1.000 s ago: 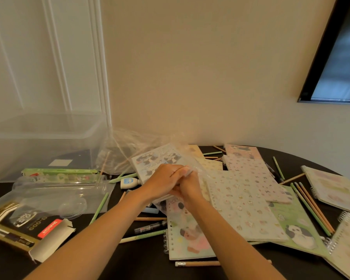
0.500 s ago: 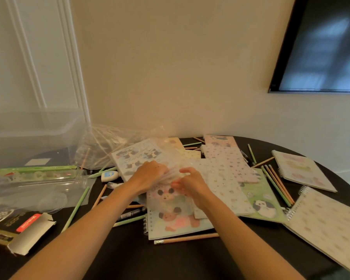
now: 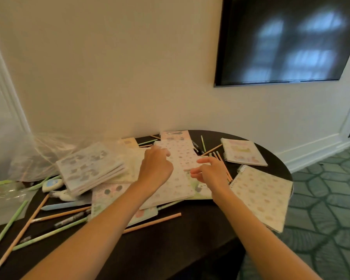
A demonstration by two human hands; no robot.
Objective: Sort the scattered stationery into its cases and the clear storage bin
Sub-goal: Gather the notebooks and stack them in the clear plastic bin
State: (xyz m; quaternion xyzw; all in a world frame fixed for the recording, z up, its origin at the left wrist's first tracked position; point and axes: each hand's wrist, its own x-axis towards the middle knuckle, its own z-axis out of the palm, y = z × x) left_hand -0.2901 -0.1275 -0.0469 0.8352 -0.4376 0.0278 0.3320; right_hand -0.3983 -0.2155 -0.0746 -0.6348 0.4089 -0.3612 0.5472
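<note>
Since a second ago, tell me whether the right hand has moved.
Yes. The right hand has parted from the left hand and shifted rightward across the dotted notebook, toward the pencils at its right edge.

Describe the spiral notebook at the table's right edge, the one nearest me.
The spiral notebook lies closed and flat at the right edge of the dark round table, turned at an angle. Its cream cover carries a repeating pattern of small pastel motifs, too blurred to identify. A wire spiral binding runs along its far left edge. One near corner seems to overhang the table's rim. The right hand hovers just to its left, not touching it.
</note>
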